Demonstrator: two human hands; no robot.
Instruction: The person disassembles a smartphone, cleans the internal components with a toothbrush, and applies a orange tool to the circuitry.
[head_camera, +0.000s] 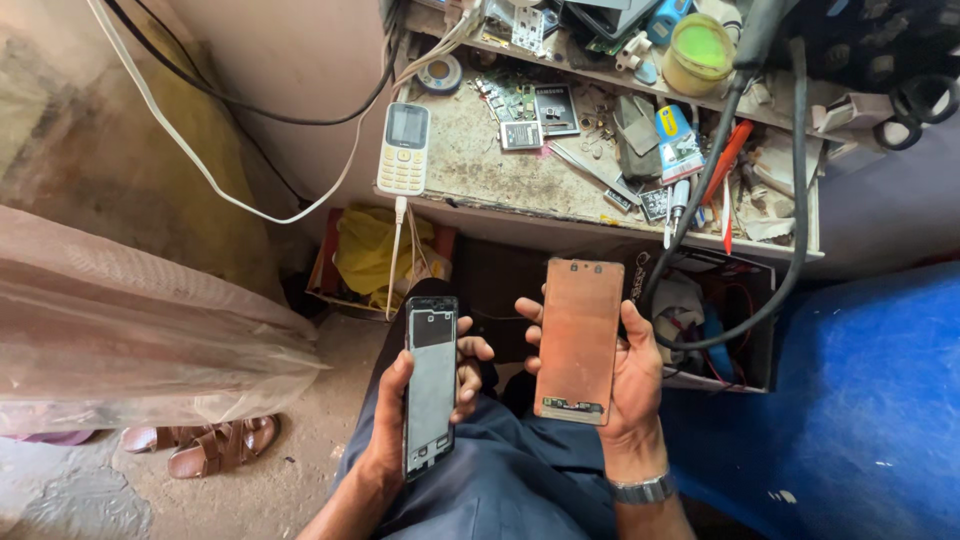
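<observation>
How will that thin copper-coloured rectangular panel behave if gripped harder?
The thin copper-coloured rectangular panel in the right hand looks sheet-thin, so probably light and slightly bendable. Likely fragile: squeezing could crack it. Its flat, smooth face may slip from an edge-only hold.

Bare forearms, dark blue trousers.
A silver metal wristwatch is worn on the right wrist; no sleeves are seen.

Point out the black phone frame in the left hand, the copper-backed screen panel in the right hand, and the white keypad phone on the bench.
black phone frame (431, 395), head view, grey middle plate.
copper-backed screen panel (579, 335), head view, copper back.
white keypad phone (404, 150), head view, keypad top.
</observation>
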